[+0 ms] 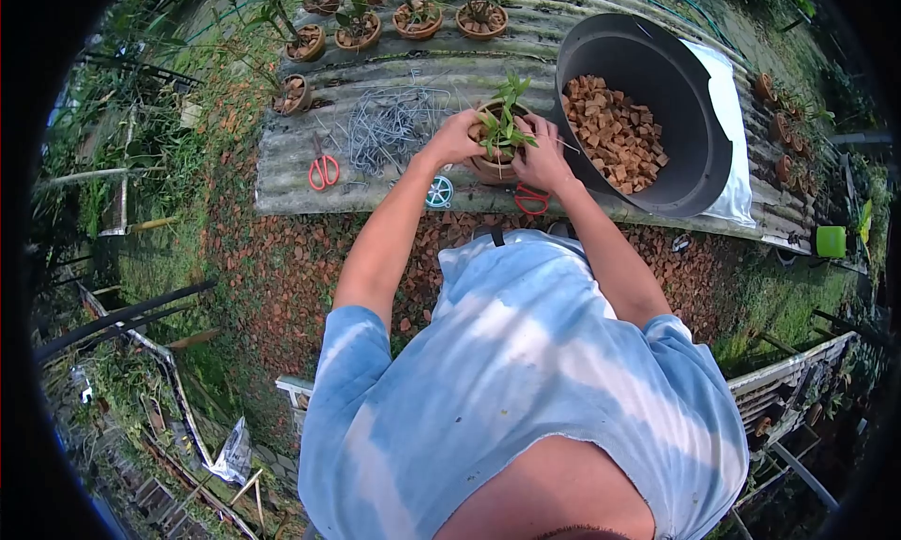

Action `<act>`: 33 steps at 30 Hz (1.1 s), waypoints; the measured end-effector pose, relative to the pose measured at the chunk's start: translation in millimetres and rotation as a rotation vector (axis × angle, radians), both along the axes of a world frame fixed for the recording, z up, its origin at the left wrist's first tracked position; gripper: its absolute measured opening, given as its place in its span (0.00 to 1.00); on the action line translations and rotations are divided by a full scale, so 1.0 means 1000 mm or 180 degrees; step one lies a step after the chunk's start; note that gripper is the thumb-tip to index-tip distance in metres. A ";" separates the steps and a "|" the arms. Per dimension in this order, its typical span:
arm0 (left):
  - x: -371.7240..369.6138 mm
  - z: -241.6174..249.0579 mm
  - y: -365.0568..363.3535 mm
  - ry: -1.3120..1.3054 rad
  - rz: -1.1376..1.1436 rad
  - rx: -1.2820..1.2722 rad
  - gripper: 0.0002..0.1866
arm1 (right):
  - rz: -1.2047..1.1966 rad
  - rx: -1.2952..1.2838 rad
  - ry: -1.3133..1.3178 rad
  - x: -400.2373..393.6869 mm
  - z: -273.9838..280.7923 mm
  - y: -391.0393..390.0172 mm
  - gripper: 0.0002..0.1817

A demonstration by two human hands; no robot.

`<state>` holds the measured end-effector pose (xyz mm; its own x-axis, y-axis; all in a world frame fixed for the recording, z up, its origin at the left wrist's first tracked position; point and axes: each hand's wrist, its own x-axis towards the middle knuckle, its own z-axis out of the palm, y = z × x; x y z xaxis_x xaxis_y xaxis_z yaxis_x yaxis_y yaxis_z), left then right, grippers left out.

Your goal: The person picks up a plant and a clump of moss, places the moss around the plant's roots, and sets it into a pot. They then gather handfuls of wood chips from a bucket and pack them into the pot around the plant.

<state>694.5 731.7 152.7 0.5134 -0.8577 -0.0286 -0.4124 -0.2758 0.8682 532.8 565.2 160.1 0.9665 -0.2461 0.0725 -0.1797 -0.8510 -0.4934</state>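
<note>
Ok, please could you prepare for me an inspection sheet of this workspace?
Surface: weathered corrugated sheet.
Job's things: potted plant on the sheet; black tub holding brown chunks.
Clutter: tangled metal wires, two red-handled tools, green reel.
Hands: left hand and right hand at the potted plant; exact grip unclear.
Cables: nothing seen that is clearly a cable.
Surroundings: more potted plants beyond, reddish chips on the ground, green container to the right.
</note>
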 end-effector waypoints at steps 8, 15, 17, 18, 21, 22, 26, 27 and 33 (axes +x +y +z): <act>0.011 0.025 0.029 0.1752 0.0384 -0.0054 0.31 | -0.0267 0.0305 0.0002 -0.005 -0.010 0.011 0.55; 0.039 -0.009 0.012 0.1374 0.1574 -0.0198 0.17 | -0.0519 0.0377 0.0327 0.029 -0.005 0.016 0.67; 0.035 -0.005 -0.008 0.1251 0.1742 -0.0279 0.20 | -0.0517 0.0657 0.0367 0.037 -0.011 0.012 0.72; 0.033 -0.001 -0.017 0.1192 0.1822 -0.0315 0.23 | -0.0519 0.0801 0.0390 0.040 -0.015 0.009 0.74; 0.032 -0.010 -0.037 0.0868 0.1774 -0.0229 0.27 | -0.0532 0.1093 0.0218 0.049 -0.032 0.000 0.76; 0.034 -0.020 -0.042 0.0684 0.1757 -0.0235 0.28 | -0.0550 0.1177 0.0189 0.051 -0.028 -0.002 0.75; 0.043 -0.038 -0.054 0.0963 0.1628 -0.0164 0.29 | -0.0623 0.0975 0.0269 0.055 -0.028 -0.006 0.61; 0.041 -0.040 -0.055 0.0963 0.1589 -0.0206 0.29 | -0.0733 0.0810 0.0318 0.051 -0.017 0.000 0.51; 0.042 -0.049 -0.066 0.0945 0.1429 -0.0592 0.31 | -0.0775 0.0692 0.0210 0.047 -0.005 0.004 0.36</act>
